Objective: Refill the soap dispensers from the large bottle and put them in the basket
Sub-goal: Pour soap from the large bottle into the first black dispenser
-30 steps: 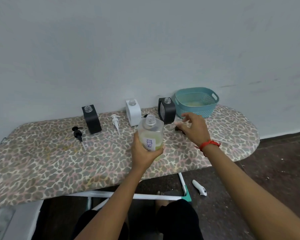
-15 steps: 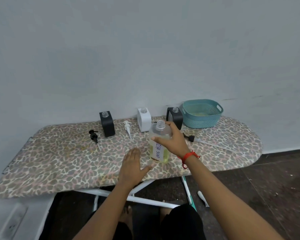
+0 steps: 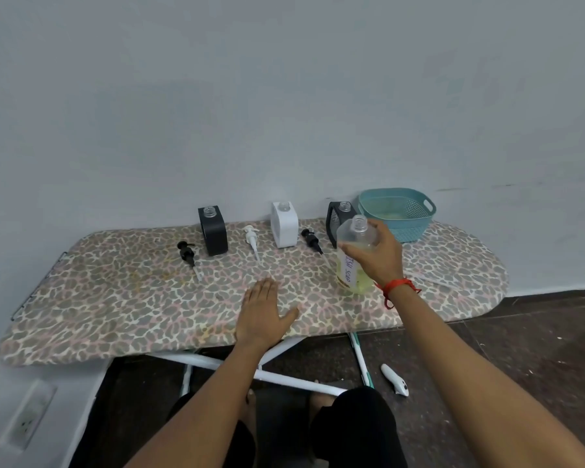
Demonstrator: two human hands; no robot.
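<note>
We're watching the ironing board point(image 3: 115, 315), its near edge running just under our left hand point(image 3: 262, 312), patterned cover showing wide toward the left end. Along the wall edge are standing a black dispenser point(image 3: 213, 231), a white dispenser point(image 3: 284, 226) and a second black dispenser point(image 3: 333, 219), with the basket point(image 3: 406, 228) far right. Our left hand is lying flat, fingers straight. Our right hand point(image 3: 375, 256) is gripping the large bottle point(image 3: 353, 265) by its shoulder, upright, just before the second black dispenser.

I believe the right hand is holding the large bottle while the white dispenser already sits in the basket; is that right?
Not quite: the head view shows the white dispenser standing on the board, left of the basket, not in it. The right hand does hold the large bottle.
</note>
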